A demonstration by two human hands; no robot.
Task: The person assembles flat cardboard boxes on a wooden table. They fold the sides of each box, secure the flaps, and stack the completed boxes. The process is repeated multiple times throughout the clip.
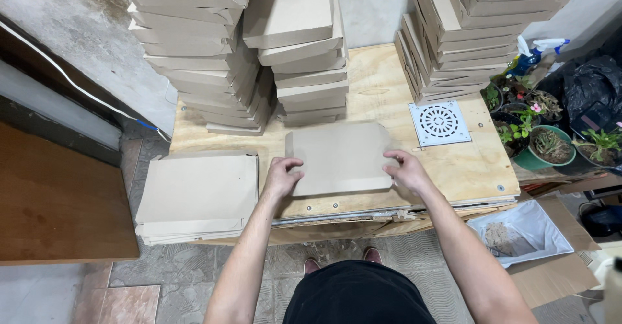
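Note:
A flat brown cardboard sheet (338, 157) lies on the plywood table (466, 168) in front of me. My left hand (280, 176) grips its left edge, fingers curled over the top. My right hand (405, 170) holds its right edge the same way. A stack of flat cardboard blanks (199, 194) rests at the table's left front corner, just left of my left hand.
Tall piles of folded cardboard boxes (214, 58) (304, 52) (466, 32) stand along the back of the table. A white round-patterned drain grate (439, 122) lies at right. Potted plants (547, 146) and a spray bottle (534, 52) sit to the right; a white-lined box (521, 230) is on the floor.

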